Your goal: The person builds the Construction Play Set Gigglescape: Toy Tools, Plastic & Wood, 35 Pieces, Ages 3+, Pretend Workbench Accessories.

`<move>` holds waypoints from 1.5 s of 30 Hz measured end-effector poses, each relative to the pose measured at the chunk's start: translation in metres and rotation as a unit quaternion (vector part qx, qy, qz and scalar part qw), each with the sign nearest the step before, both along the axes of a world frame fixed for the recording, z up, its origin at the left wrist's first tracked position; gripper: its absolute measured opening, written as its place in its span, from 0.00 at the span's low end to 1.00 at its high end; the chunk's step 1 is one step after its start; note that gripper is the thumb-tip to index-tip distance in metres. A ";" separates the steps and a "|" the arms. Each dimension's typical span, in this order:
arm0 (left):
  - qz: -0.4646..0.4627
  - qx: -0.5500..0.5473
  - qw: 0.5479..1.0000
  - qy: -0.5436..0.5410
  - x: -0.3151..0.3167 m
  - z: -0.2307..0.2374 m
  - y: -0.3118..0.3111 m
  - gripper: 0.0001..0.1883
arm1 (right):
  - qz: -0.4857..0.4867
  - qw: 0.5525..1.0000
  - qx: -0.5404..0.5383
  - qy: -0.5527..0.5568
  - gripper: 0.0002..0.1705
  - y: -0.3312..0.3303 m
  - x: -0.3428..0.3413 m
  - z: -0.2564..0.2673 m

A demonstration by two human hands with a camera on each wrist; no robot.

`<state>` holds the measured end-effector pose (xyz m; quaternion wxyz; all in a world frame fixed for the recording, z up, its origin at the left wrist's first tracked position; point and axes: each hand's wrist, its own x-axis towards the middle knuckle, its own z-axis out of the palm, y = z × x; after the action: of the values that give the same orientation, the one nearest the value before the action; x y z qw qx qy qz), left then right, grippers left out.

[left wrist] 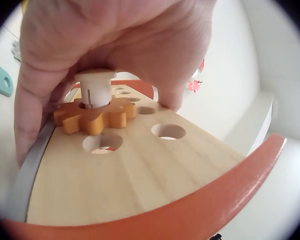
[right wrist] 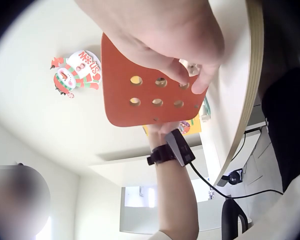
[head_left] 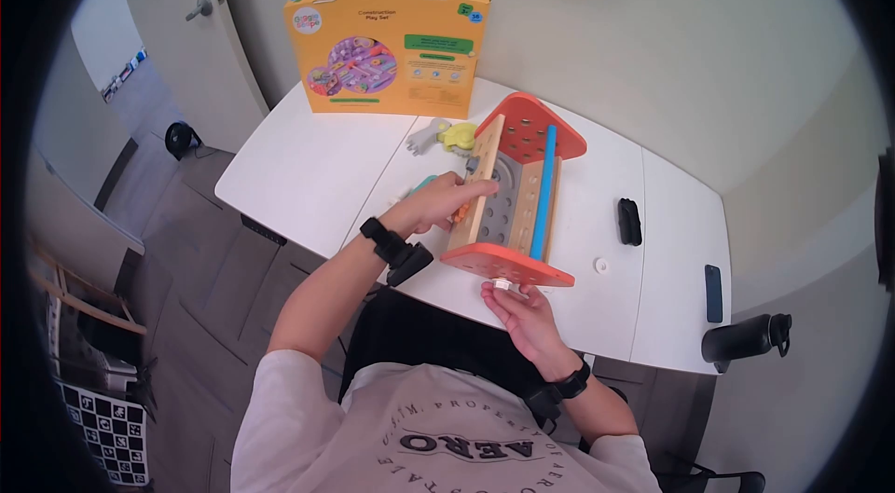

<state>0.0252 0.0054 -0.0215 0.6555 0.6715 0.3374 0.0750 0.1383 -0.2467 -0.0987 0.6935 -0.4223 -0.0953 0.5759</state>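
A toy workbench of pale wood with red end panels [head_left: 508, 265] and a blue bar [head_left: 543, 195] lies tipped on the table. My left hand [head_left: 438, 201] grips its holed wooden board [left wrist: 140, 170], thumb over one edge and fingers around the other. Under that palm, an orange gear [left wrist: 95, 120] sits on the board with a white peg [left wrist: 96, 92] through its middle. My right hand [head_left: 530, 318] pinches a white nut-like piece [head_left: 502, 284] against the outside of the near red panel. In the right wrist view, the fingers partly hide this piece.
A yellow play set box [head_left: 387, 50] stands at the back. Grey pieces [head_left: 429, 134] and a yellow-green piece [head_left: 459, 136] lie behind the left hand. To the right are a white ring [head_left: 601, 266], a black case [head_left: 630, 221], a phone [head_left: 714, 293] and a black bottle [head_left: 746, 339].
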 end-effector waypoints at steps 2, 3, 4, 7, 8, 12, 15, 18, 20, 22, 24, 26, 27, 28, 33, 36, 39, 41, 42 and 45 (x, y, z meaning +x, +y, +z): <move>0.028 -0.014 0.999 -0.025 -0.003 -0.006 -0.003 0.53 | 0.007 1.000 0.018 -0.005 0.13 -0.003 0.008 0.004; 0.035 -0.034 0.998 -0.029 -0.005 -0.008 -0.003 0.50 | 0.010 1.000 0.018 -0.005 0.14 -0.005 0.010 0.007; 0.032 -0.046 0.997 -0.056 -0.007 -0.014 -0.003 0.48 | 0.012 1.000 0.017 -0.005 0.15 -0.006 0.010 0.013; 0.041 -0.079 0.989 -0.114 -0.016 -0.027 -0.009 0.42 | 0.010 1.000 0.015 -0.014 0.23 -0.010 0.016 0.005; 0.029 -0.072 0.988 -0.135 -0.019 -0.033 -0.010 0.42 | 0.008 1.000 0.014 -0.018 0.27 -0.011 0.018 0.001; 0.002 -0.068 0.979 -0.192 -0.031 -0.049 -0.012 0.41 | 0.023 1.000 -0.001 0.005 0.25 -0.010 0.031 0.006; 0.007 -0.097 0.972 -0.216 -0.035 -0.063 -0.011 0.39 | 0.076 0.996 -0.018 -0.047 0.26 -0.011 0.037 0.013; 0.017 -0.140 0.966 -0.219 -0.037 -0.067 -0.013 0.36 | 0.135 0.977 -0.029 -0.164 0.26 -0.014 0.047 0.010; 0.012 -0.157 0.962 -0.221 -0.037 -0.071 -0.014 0.35 | 0.170 0.951 -0.032 -0.255 0.26 -0.013 0.052 0.009; 0.017 -0.160 0.964 -0.214 -0.035 -0.071 -0.016 0.34 | 0.161 0.940 -0.028 -0.300 0.26 -0.012 0.050 0.010; 0.020 -0.163 0.966 -0.198 -0.033 -0.070 -0.017 0.32 | 0.149 0.928 -0.025 -0.341 0.26 -0.011 0.048 0.014; 0.022 -0.163 0.971 -0.174 -0.031 -0.068 -0.017 0.29 | 0.135 0.916 -0.021 -0.378 0.26 -0.010 0.045 0.018; 0.024 -0.159 0.974 -0.158 -0.031 -0.066 -0.017 0.30 | 0.131 0.931 -0.026 -0.341 0.27 -0.010 0.045 0.017; 0.027 -0.156 0.977 -0.141 -0.030 -0.060 -0.018 0.30 | 0.127 0.944 -0.031 -0.303 0.29 -0.010 0.045 0.016; 0.010 -0.119 0.990 -0.076 -0.029 -0.053 -0.015 0.31 | 0.153 0.855 -0.096 -0.487 0.32 -0.011 0.052 0.026; -0.019 -0.109 0.993 -0.042 -0.027 -0.060 -0.008 0.32 | 0.144 0.786 -0.072 -0.597 0.33 -0.011 0.054 0.034; -0.039 -0.096 0.995 -0.017 -0.023 -0.052 -0.011 0.34 | 0.147 0.783 -0.038 -0.603 0.33 -0.012 0.052 0.043; -0.050 -0.077 0.996 0.002 -0.019 -0.048 -0.010 0.35 | 0.153 0.765 -0.032 -0.625 0.32 -0.014 0.052 0.038; -0.055 -0.054 0.997 0.012 -0.017 -0.044 -0.010 0.35 | 0.155 0.762 -0.042 -0.627 0.32 -0.015 0.052 0.039; -0.076 -0.002 0.996 0.040 -0.012 -0.037 -0.007 0.35 | 0.153 0.752 -0.073 -0.637 0.30 -0.017 0.043 0.047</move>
<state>0.0130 -0.0012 -0.0584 0.6469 0.6960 0.3116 -0.0024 0.1817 -0.2634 -0.0521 0.3424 -0.7203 -0.5360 0.2769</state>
